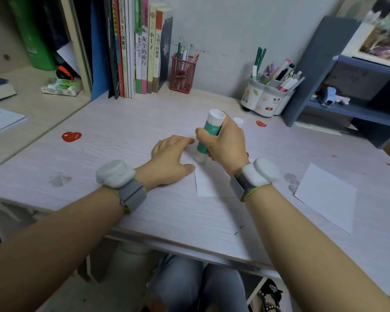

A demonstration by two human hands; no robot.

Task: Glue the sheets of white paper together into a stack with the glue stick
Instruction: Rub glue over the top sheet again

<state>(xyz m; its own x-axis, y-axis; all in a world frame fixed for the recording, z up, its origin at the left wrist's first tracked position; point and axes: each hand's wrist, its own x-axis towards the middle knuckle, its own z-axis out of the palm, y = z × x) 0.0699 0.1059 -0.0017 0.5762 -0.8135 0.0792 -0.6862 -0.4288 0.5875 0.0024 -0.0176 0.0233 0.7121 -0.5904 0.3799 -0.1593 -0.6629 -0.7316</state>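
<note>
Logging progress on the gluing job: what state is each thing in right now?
glue stick: uncapped, glue end down on the sheet
cap: off, on the desk
sheet under the hands: flat, being glued
spare sheet: flat, apart, untouched
left hand: flat, pressing the sheet
right hand: grips the glue stick

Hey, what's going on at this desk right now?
A person is gluing paper. The right hand grips a green glue stick, its tip down on a white sheet lying on the desk. The left hand rests flat beside it, steadying the sheet. Another sheet waits to the right, and the cap sits behind the hands.
</note>
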